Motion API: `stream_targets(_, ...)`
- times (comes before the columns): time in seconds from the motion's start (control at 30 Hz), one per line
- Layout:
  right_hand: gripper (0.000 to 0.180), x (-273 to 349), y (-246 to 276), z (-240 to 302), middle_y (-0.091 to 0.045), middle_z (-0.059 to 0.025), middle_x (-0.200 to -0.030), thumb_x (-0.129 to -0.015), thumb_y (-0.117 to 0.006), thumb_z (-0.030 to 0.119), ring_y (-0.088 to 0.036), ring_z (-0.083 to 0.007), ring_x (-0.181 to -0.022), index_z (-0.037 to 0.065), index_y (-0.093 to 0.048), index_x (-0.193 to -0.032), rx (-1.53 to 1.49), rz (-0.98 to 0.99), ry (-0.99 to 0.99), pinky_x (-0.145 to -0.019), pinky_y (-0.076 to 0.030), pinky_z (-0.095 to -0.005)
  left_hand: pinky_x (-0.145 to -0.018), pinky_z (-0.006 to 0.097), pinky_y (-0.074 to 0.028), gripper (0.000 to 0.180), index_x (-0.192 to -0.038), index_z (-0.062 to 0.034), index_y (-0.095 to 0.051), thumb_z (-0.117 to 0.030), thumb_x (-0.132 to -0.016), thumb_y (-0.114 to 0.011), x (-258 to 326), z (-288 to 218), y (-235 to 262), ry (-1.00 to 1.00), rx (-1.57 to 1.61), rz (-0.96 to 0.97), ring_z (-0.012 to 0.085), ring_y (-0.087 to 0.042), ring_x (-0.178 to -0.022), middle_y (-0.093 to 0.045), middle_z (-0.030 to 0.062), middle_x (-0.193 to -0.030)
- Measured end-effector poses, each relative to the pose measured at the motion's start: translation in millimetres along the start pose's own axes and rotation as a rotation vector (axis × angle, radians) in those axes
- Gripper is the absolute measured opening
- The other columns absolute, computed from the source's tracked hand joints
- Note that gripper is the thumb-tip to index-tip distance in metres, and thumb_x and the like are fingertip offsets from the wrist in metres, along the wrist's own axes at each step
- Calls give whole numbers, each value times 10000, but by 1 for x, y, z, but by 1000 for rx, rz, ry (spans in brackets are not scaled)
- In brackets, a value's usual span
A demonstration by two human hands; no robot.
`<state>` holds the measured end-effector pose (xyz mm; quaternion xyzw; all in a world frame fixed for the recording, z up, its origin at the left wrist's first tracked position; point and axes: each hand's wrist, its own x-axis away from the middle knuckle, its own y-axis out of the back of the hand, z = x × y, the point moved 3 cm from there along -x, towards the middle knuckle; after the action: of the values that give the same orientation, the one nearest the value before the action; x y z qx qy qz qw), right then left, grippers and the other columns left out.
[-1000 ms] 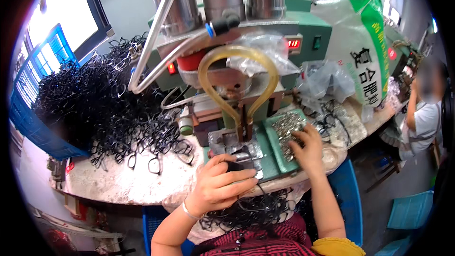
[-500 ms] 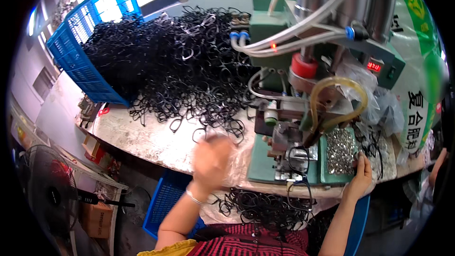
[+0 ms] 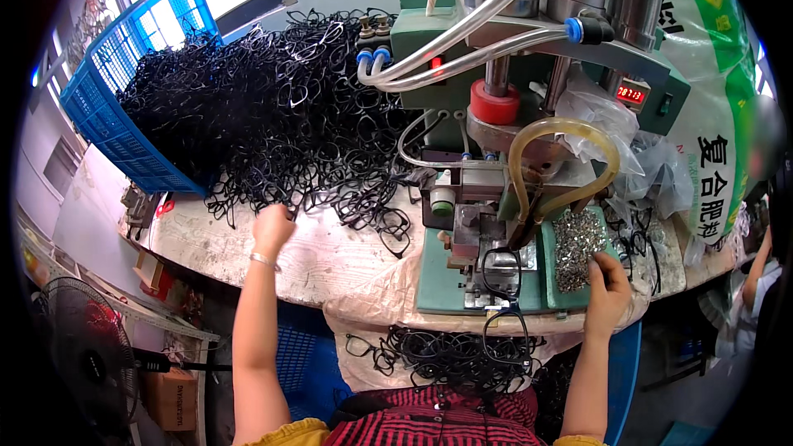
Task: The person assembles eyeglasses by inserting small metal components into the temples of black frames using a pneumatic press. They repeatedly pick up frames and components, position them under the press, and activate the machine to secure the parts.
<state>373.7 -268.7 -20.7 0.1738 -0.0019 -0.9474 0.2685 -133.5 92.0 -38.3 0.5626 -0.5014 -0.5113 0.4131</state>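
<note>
My left hand (image 3: pixel 273 231) reaches to the near edge of a heap of black glasses frames (image 3: pixel 273 116). Its fingers are closed at a dark frame on the heap's border. On the right, my right hand (image 3: pixel 608 291) rests at the edge of a green tray (image 3: pixel 555 297) full of small shiny metal parts (image 3: pixel 578 249). Thumb and fingertips come together there; whatever they hold is too small to make out. Between my hands, one glasses frame (image 3: pixel 501 271) sits upright at the press's metal fixture (image 3: pixel 477 282), and another glasses frame (image 3: pixel 505 334) hangs below it at the table edge.
The green press (image 3: pixel 421 33) with clear hoses and a looped yellowish tube (image 3: pixel 610 157) rises above the fixture. A tipped blue crate (image 3: pixel 136 144) backs the heap. More frames (image 3: pixel 446 351) lie on cloth at my lap. A fan (image 3: pixel 87 347) stands left; a printed sack (image 3: pixel 710 116) stands right.
My left hand has moved left and away from me to the heap's edge. My right hand remains by the metal parts, its fingers now at the tray's edge. The whole view has shifted slightly.
</note>
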Motion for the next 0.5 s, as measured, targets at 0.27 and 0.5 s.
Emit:
stream_targets(0.27, 134, 38, 55, -1, -693, -91, -932, -845, -663, -16, -638, -189, -883, -25, -703, -972, 303, -126, 91, -825, -487, -307, -707, 352, -506, 372, -1033, -58, -741, -391, -887, -664, -10, 26, -73, 192, 441, -280, 222, -691, -792, -731, 134, -855)
stream_targets(0.5, 146, -3, -55, 84, -707, -118, -901, -766, -716, 19, -671, -247, -847, 11, -713, -911, 108, 239, 359, -784, -506, -326, -560, 362, -419, 206, -785, -41, -655, -202, -909, -681, 14, -106, 6, -317, 528, -494, 241, -547, -604, -557, 78, -716)
